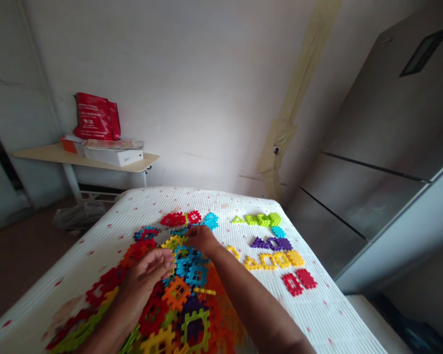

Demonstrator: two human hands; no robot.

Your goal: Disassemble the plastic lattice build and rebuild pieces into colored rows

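A heap of plastic interlocking building pieces in many colours covers the near middle of the white bedspread (221,199). My left hand (151,270) is over its left part, palm turned inward and fingers half bent but apart from the thumb. Its fingertips are beside a blue window piece (183,254). At the far part of the heap, my right hand (203,238) points down with fingers bent together, near a yellow window piece (173,242); what they hold, if anything, is hidden. Closer in lie an orange window piece (176,293) and a lime square frame (195,329).
Right of the heap, pieces lie in rows by colour: lime pieces (262,219), purple pieces (275,243), yellow pieces (276,260) and red pieces (299,281). A side table (136,164) with boxes and a red bag (96,117) stands back left. A grey refrigerator (376,147) stands right.
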